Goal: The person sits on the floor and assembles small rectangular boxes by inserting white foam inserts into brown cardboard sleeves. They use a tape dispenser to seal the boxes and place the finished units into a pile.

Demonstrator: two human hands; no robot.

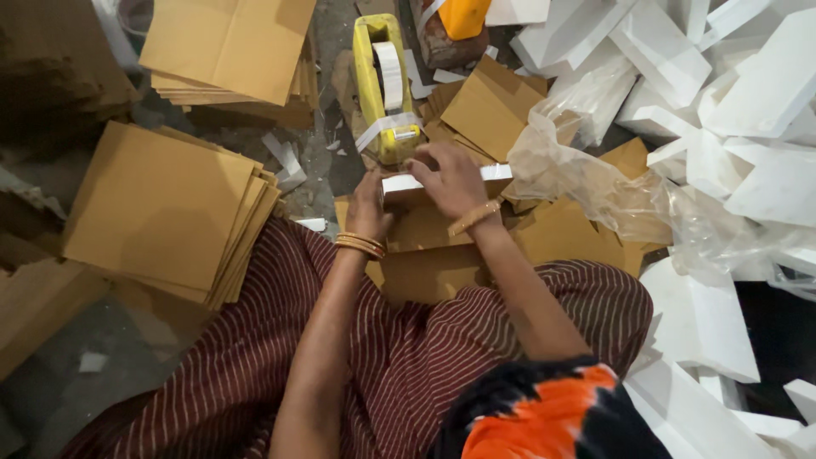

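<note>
- A card stack (161, 208) is seen lying on the floor at left.
- A white box (442, 180), below the yellow tape dispenser (382, 85), is gripped at its left end by the left hand (370, 208).
- The box top is pressed by the right hand (450, 178), fingers curled over it.
- Foam blocks (731, 110) are piled at right.

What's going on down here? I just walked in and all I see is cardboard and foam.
A person sits on the floor with both hands on a small white box: left hand at its end, right hand over its top. The white box rests over brown cardboard sheets, just in front of a yellow tape dispenser. White foam pieces and crumpled clear plastic lie to the right.
</note>
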